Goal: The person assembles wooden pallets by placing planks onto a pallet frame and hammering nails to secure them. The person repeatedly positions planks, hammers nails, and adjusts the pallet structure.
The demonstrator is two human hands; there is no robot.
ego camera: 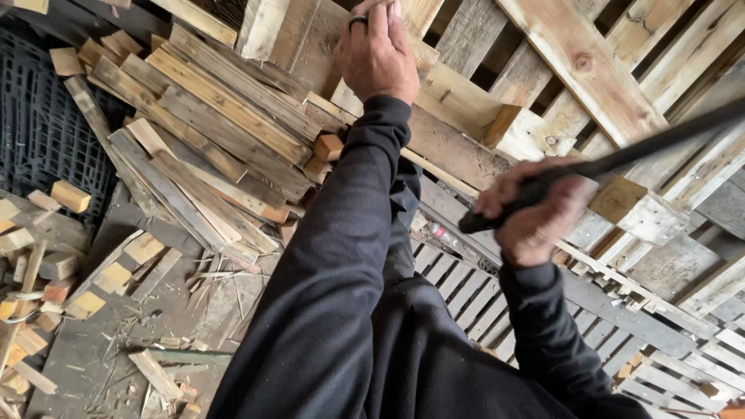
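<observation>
My left hand (378,53), with a dark ring on one finger, presses flat against a board of a wooden pallet (578,58) that leans in front of me. My right hand (535,213) is closed around the handle end of a long black pry bar (644,151). The bar runs up and to the right across the pallet's slats and is blurred. Both of my arms wear black sleeves. A small square wooden block (617,198) sits on the pallet just right of my right hand.
A heap of loose planks (209,147) lies to the left. Small wood blocks (70,195) and splinters litter the concrete floor (101,365). A black plastic pallet (39,124) stands at far left. More slatted pallets (667,365) lie at lower right.
</observation>
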